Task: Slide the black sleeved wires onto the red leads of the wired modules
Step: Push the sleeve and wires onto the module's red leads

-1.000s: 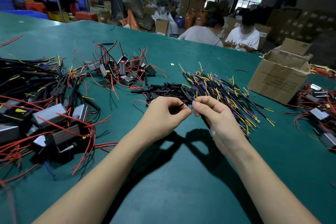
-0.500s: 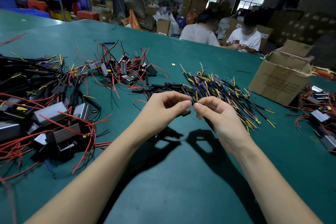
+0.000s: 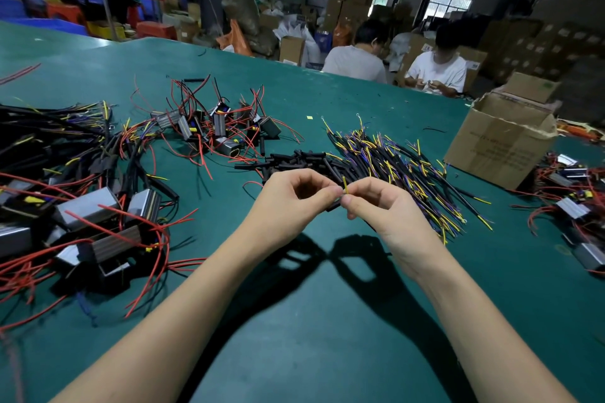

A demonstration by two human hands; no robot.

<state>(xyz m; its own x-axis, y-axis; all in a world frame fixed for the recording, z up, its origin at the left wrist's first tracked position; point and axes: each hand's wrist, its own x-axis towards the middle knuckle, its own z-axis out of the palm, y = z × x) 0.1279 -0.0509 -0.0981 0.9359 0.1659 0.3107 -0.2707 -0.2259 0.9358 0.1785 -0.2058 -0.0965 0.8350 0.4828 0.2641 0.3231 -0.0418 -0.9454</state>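
Note:
My left hand (image 3: 294, 198) and my right hand (image 3: 381, 208) meet fingertip to fingertip above the green table (image 3: 327, 321). Together they pinch a black sleeved wire (image 3: 334, 205) whose yellow end (image 3: 345, 184) sticks up between the fingertips. Right behind the hands lies a heap of black sleeved wires with yellow and purple ends (image 3: 393, 167), with short black sleeve pieces (image 3: 294, 160) beside it. Wired modules with red leads (image 3: 216, 127) lie at the back left. Larger grey modules with red leads (image 3: 98, 222) are piled at the left.
An open cardboard box (image 3: 501, 144) stands at the right, with more modules and red leads (image 3: 576, 206) past it. Two people sit working at the table's far edge. Boxes and crates fill the room behind.
The hands have stayed together at the same spot. The yellow wire end now shows standing up between the fingertips, where it was hidden half a second ago.

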